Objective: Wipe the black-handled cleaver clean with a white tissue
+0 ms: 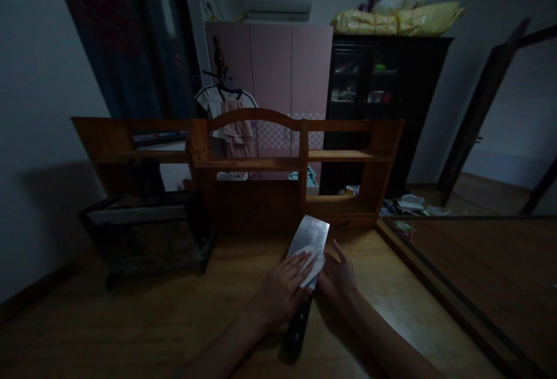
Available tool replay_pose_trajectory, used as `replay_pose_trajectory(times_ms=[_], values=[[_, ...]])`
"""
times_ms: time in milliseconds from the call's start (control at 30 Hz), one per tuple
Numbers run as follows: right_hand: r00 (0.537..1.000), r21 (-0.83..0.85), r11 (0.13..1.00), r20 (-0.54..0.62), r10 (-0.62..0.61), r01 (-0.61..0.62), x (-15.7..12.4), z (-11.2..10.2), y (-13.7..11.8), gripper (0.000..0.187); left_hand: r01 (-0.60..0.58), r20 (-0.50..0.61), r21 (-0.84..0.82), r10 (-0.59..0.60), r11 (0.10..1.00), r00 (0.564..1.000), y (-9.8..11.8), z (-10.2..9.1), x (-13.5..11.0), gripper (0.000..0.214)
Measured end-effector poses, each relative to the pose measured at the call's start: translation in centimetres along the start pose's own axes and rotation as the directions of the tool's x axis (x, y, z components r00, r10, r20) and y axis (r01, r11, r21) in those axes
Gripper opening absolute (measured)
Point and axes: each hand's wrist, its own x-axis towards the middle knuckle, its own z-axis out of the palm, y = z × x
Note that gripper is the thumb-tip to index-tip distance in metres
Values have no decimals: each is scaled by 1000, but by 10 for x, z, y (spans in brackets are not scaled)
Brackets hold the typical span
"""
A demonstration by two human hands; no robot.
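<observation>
A cleaver (pixel 315 230) with a broad metal blade and a black riveted handle (pixel 297 327) lies on the wooden tabletop (pixel 235 309), blade pointing away from me. My left hand (pixel 285 286) presses a white tissue (pixel 314 269) against the blade, its fingers laid across the tissue. Beside the blade's right side is my right hand (pixel 339 277), one finger stretched up and away from the rest. It is close to the tissue's right edge; whether it touches the blade is hidden. The lower fingers of that hand are partly out of sight.
A wooden shelf rack (pixel 250 164) stands across the back of the table. To the left is a dark-framed glass tank (pixel 148 234). A raised wooden edge (pixel 435 280) borders the right side. Beyond are a pink wardrobe (pixel 270 65), hanging clothes (pixel 237 118) and a black cabinet (pixel 418 94).
</observation>
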Motion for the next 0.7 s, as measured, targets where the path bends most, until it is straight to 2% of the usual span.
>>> replay_pose_trajectory(times_ms=[167,300,367,533,600,700], values=[[1000,-1,1000,10,-10,10,-1,-3,0,35,144,-109,14,-142,989,984,-11,10,-5,51],[999,-30,999,40,33,-32,-3,-1,1,36,211,-119,-40,-215,977,969,-16,13,-8,50],[997,-45,998,44,56,-54,-2,1,2,38,187,-108,-78,-194,979,975,-16,11,-7,48],[995,-27,997,62,80,-79,2,4,9,38,42,10,-138,-40,990,999,-8,5,7,51],[996,0,997,41,80,-80,3,5,11,35,53,25,-143,-50,988,998,-9,8,15,52],[990,20,993,74,117,-118,1,5,11,36,133,11,-141,-133,981,991,-19,14,23,51]])
